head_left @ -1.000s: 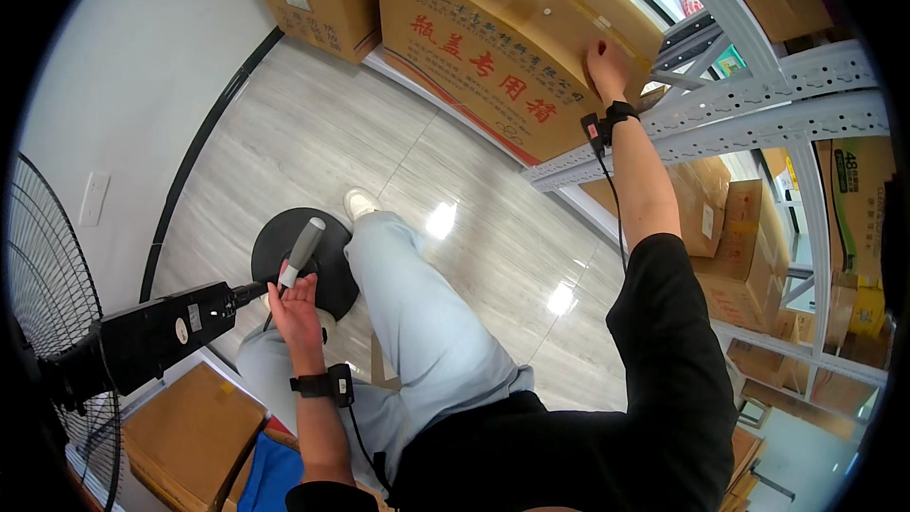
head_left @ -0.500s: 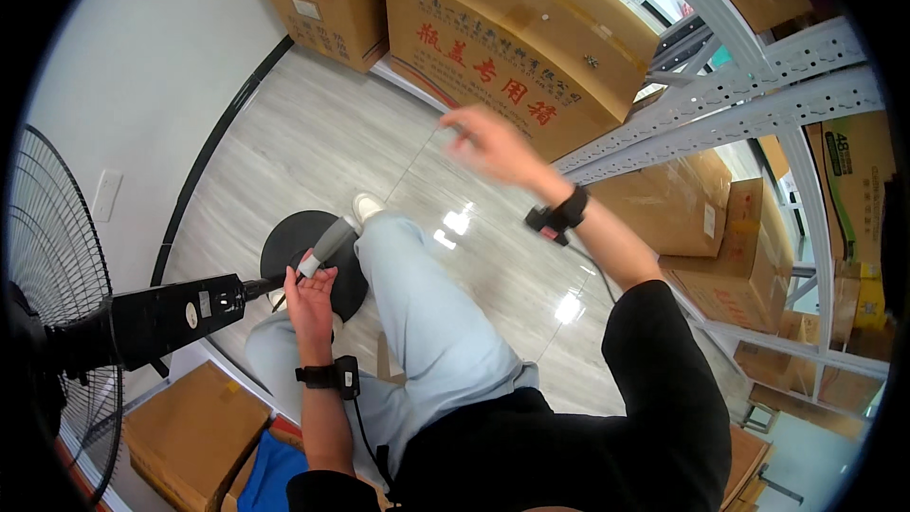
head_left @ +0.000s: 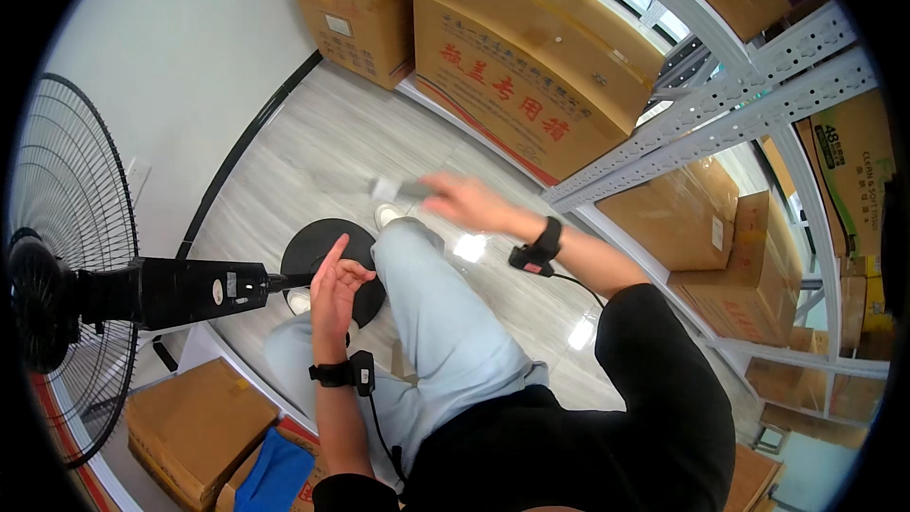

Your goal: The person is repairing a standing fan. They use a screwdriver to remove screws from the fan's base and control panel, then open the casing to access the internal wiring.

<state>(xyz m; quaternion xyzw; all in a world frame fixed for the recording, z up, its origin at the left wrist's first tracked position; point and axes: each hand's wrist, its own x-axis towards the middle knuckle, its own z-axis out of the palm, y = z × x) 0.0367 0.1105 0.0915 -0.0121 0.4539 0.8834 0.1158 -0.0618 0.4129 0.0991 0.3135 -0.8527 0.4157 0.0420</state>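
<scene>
My right hand (head_left: 469, 201), blurred by motion, is closed on the grey handle end of a slim tool (head_left: 413, 190). A pale collar joins that handle to a smeared light part pointing left, whose kind I cannot make out. My left hand (head_left: 337, 286) is empty beside the black neck of a standing fan (head_left: 204, 294), its index finger stretched out and the other fingers loosely bent. Beneath it lies the fan's round black base (head_left: 318, 245) on the floor. The fan's wire cage (head_left: 81, 161) fills the left side.
Big cardboard boxes (head_left: 531, 66) sit on a low shelf ahead. Metal shelving (head_left: 701, 123) with more cartons (head_left: 678, 209) runs along the right. Near my left forearm are a brown box (head_left: 199, 427) and a blue cloth (head_left: 277, 472). A white wall (head_left: 190, 57) borders the grey floor.
The grey tool has passed from my left hand to my right, which came lower and leftward to hold it. My left hand has let go. The whole view has shifted slightly.
</scene>
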